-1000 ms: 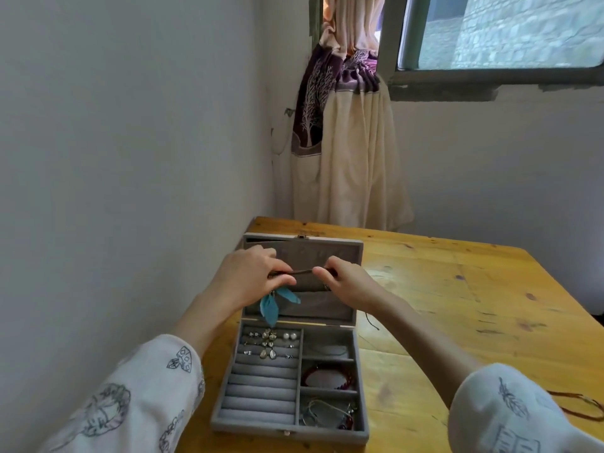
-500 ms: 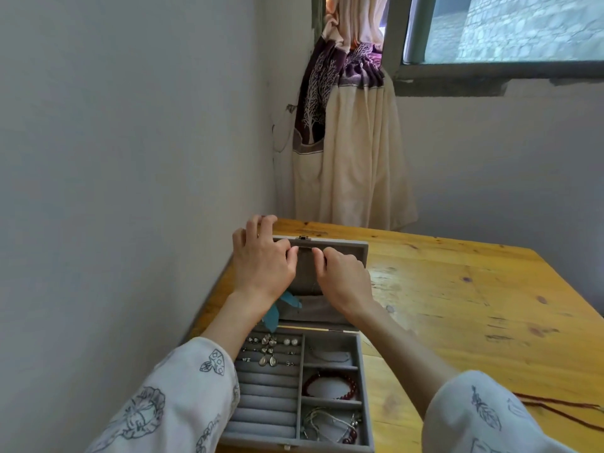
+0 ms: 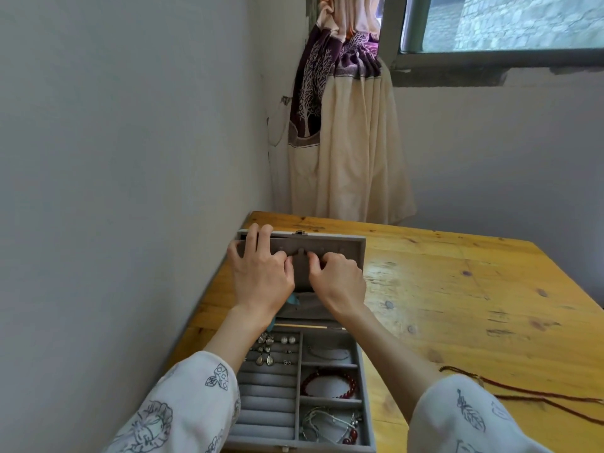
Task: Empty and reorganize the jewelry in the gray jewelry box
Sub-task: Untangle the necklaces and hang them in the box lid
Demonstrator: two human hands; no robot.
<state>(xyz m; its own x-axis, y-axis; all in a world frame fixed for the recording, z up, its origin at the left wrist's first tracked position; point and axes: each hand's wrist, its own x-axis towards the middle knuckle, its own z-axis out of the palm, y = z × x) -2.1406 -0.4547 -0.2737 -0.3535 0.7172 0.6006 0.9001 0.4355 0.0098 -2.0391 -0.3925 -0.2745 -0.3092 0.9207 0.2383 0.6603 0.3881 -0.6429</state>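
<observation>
The box (image 3: 295, 387) lies open at 6 o'clock on the table (image 3: 457, 289), lid (image 3: 330, 253) upright. It looks light and felt-lined, its contents small and tangle-prone. The left hand (image 3: 260, 276) hooks fingers over the lid's rim; the right hand (image 3: 338, 281) curls at its hooks, grasp unclear.

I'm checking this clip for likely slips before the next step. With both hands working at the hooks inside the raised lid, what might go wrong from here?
1. The left hand and right hand both press on the raised lid; pushing may tip it back or slide the gray jewelry box.
2. The teal feather pendant hangs below the hands and may snag or drop among the earrings.
3. The red cord on the table lies by the right sleeve, which may drag it.
</observation>
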